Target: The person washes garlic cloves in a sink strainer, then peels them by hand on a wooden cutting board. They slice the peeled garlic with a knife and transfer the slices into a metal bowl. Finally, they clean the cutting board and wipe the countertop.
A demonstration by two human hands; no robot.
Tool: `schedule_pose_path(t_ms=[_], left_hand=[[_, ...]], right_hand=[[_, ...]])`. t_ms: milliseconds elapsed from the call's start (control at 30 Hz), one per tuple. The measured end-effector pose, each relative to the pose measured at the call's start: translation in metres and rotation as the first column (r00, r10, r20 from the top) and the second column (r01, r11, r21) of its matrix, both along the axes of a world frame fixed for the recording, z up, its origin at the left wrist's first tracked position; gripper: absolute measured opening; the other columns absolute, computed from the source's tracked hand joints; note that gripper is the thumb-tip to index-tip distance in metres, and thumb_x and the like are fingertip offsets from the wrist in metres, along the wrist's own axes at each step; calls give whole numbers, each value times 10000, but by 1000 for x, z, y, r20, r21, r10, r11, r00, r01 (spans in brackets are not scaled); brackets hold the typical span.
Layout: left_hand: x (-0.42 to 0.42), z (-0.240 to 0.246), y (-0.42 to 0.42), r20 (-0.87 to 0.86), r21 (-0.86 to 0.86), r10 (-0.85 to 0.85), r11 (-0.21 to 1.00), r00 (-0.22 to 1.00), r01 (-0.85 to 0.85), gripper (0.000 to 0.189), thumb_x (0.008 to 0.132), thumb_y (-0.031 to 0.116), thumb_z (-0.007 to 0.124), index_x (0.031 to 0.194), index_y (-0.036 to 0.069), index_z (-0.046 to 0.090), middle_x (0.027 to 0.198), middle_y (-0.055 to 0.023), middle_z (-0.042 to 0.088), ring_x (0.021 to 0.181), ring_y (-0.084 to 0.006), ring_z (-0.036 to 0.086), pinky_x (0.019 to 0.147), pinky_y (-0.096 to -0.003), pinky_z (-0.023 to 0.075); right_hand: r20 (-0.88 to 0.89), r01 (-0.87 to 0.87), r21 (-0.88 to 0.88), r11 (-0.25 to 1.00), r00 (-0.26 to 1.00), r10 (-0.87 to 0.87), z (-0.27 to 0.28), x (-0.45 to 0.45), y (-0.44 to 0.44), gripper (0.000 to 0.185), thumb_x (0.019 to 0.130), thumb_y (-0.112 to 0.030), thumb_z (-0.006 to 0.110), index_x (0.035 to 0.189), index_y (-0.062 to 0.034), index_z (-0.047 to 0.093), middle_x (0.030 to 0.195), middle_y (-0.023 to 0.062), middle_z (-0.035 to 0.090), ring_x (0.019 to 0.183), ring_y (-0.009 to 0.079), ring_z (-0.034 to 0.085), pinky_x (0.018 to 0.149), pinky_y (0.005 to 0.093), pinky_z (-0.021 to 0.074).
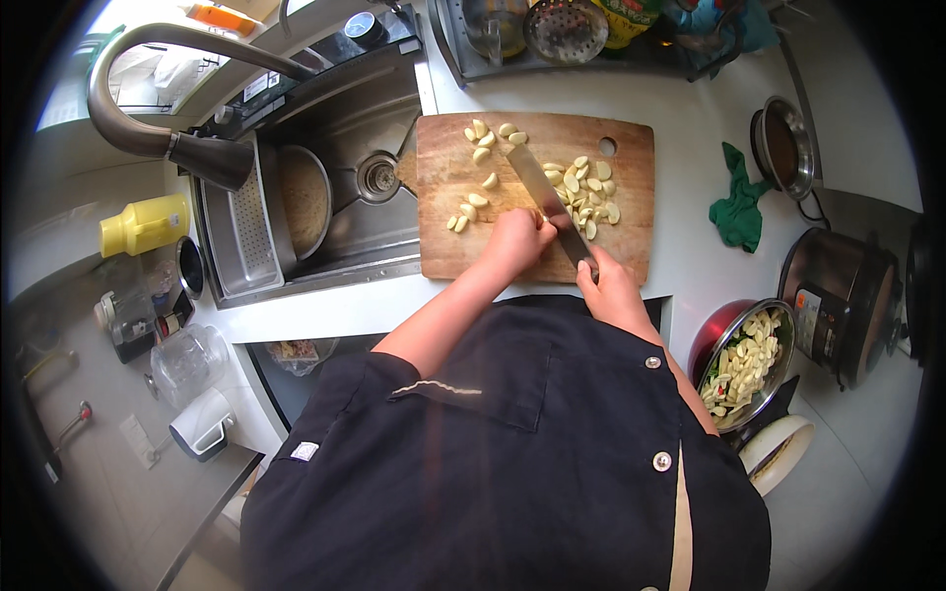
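Observation:
A wooden cutting board point(458, 247) lies before me on the white counter. My right hand point(612, 287) is closed on the handle of a cleaver point(550, 203), whose wide blade slants up and left over the board. Close against the blade's left side, my left hand point(517, 240) is curled with its fingertips together; a small pale piece, seemingly garlic, shows at them, mostly hidden. Peeled garlic cloves point(482, 155) are scattered on the board's left part. To the right of the blade is a pile of cut garlic point(587, 193).
Left of the board is a steel sink point(347, 244) with a pot point(304, 203) in it and a curved faucet point(148, 29) above. A red bowl point(702, 332) of sliced garlic, a green cloth point(739, 210) and a dark cooker point(835, 295) stand to the right. A rack point(510, 72) borders the back.

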State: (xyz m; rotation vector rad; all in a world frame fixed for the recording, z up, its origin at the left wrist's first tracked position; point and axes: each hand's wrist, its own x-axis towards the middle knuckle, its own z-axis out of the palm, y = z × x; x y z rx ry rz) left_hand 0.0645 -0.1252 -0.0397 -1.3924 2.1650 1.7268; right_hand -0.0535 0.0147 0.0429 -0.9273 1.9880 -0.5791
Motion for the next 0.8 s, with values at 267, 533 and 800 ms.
schedule_pose_path(t_ms=[267,533,800], left_hand=[[27,29,-45,79,-704,125,710,989,-33,236,876,274,635,889,38,655,833,-166,687,785,-335,676,707,-471,524],[25,32,-74,435,-574,-83,742,897,347,251,851,268,595,901,37,678,898,-181,691,848,-328,682,722,-457,547],[12,13,0,88,-274,-49,959,995,72,308,875,288,631,807,-8,684,768,-237,669,764,-404,665,719,-484,527]], right_hand=[[-15,25,-195,980,999,-29,22,-8,12,232,904,-122,594,1083,25,606,818,265,637,779,429,646,665,455,504],[24,-54,-11,998,998,54,21,-13,28,261,888,-159,608,1057,40,595,726,261,609,736,433,632,639,447,491],[22,-2,-10,1000,1000,2,19,-16,12,167,886,-99,555,920,64,558,812,311,614,835,496,598,714,517,475]])
